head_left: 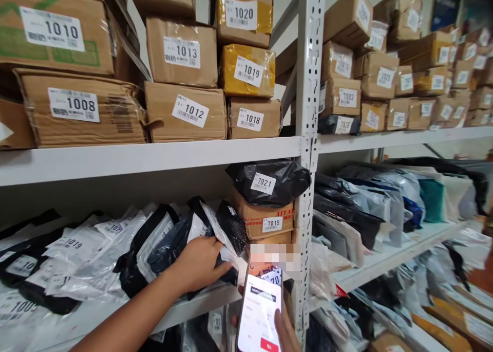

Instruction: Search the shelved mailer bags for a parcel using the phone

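Note:
My left hand (198, 263) reaches onto the middle shelf and grips a dark plastic mailer bag (169, 246) that stands in a row of black and white mailer bags (88, 249). My right hand (287, 334) sits at the bottom edge of the view and holds a smartphone (259, 313) upright, its lit screen facing me, thumb resting near the lower right of the screen. Just behind the phone, a cardboard box labelled 7015 (265, 221) carries a black bag labelled 7021 (269, 181).
A white metal shelf upright (308, 85) splits two shelving bays. The top shelf (154, 156) carries numbered cardboard boxes such as 1008 (77, 108), 1012 (187, 113) and 1018 (252, 119). More bagged parcels (370, 203) fill the right bay, and lower shelves hold further packages.

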`<control>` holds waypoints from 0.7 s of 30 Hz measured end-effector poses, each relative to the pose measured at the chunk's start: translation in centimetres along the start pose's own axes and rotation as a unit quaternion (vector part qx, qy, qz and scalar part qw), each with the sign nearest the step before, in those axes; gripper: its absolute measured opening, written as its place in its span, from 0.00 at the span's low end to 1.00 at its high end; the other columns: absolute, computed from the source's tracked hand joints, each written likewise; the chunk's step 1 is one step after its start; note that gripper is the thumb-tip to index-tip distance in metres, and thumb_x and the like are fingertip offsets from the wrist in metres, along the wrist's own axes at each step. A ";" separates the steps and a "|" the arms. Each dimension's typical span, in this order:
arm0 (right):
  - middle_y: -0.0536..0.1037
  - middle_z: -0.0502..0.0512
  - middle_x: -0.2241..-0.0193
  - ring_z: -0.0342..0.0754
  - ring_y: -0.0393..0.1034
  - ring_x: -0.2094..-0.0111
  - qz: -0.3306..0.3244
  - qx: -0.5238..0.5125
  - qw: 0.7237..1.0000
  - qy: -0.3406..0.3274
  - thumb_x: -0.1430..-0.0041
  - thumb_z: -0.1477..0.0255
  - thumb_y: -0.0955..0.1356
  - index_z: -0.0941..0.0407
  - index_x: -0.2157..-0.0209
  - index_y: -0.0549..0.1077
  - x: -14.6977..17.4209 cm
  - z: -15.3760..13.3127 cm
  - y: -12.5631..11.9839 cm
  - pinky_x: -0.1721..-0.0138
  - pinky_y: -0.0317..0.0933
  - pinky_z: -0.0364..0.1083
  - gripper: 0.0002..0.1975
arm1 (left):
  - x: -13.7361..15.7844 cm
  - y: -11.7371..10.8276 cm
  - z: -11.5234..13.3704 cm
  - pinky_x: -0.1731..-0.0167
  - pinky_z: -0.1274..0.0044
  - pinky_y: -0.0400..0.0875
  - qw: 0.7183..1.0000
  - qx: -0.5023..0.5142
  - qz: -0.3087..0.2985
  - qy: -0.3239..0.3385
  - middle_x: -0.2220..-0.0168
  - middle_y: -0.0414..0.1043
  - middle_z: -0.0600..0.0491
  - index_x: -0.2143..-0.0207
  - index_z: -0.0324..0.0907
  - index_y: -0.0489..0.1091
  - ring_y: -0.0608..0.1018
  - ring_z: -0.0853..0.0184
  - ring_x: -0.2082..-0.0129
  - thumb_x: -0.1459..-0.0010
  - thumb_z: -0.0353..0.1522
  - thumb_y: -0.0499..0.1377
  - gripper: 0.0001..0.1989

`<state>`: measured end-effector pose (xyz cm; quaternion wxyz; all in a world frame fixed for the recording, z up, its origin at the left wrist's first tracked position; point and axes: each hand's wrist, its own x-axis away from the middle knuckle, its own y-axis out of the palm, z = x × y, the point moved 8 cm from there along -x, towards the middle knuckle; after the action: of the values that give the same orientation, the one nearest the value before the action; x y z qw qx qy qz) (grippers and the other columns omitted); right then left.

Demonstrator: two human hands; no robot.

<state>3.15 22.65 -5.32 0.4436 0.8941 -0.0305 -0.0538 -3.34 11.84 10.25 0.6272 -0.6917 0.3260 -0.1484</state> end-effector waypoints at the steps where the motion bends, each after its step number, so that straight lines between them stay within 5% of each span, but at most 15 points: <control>1: 0.81 0.66 0.59 0.61 0.79 0.68 0.012 0.010 1.000 0.000 0.56 0.53 0.73 0.58 0.36 0.30 0.0 -0.1 -0.2 0.74 0.72 0.52 0.60 | 0.0 0.0 0.1 0.56 0.60 0.68 1.000 -0.004 -0.002 -0.003 0.60 0.75 0.40 0.58 0.35 0.71 0.76 0.50 0.59 0.45 0.48 0.50 0.26; 5: 0.82 0.60 0.61 0.60 0.76 0.57 0.049 0.035 0.998 -0.025 0.58 0.52 0.73 0.55 0.36 0.29 0.4 -0.9 -0.9 0.62 0.71 0.56 0.62 | -0.2 0.5 0.2 0.52 0.59 0.66 0.999 -0.025 -0.021 -0.002 0.58 0.74 0.39 0.57 0.35 0.71 0.74 0.48 0.57 0.59 0.50 0.62 0.33; 9: 0.83 0.60 0.66 0.61 0.78 0.64 -0.006 0.089 0.996 0.010 0.61 0.58 0.76 0.55 0.37 0.29 1.5 -1.4 0.3 0.78 0.69 0.49 0.64 | -0.4 0.7 -0.5 0.49 0.61 0.63 0.998 -0.042 -0.042 0.014 0.55 0.73 0.40 0.54 0.37 0.69 0.73 0.50 0.54 0.63 0.43 0.66 0.33; 16: 0.82 0.66 0.62 0.62 0.78 0.67 -0.007 0.116 0.993 -0.010 0.70 0.66 0.79 0.61 0.39 0.29 2.0 -2.1 1.1 0.61 0.69 0.57 0.68 | -0.2 0.3 -0.8 0.51 0.63 0.66 0.997 -0.028 -0.073 0.024 0.54 0.71 0.41 0.51 0.36 0.67 0.73 0.52 0.55 0.59 0.33 0.58 0.28; 21: 0.82 0.61 0.66 0.63 0.77 0.66 -0.038 0.067 0.997 -0.009 0.72 0.62 0.79 0.57 0.39 0.32 1.4 -1.3 0.7 0.62 0.68 0.58 0.68 | -0.1 0.6 -1.2 0.48 0.64 0.64 0.998 -0.039 -0.058 0.007 0.48 0.68 0.37 0.47 0.31 0.63 0.71 0.53 0.50 0.54 0.25 0.51 0.28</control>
<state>4.68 23.10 -4.08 0.3800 0.9218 -0.0039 -0.0765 -4.32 11.04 9.91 0.5883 -0.7319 0.2951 -0.1762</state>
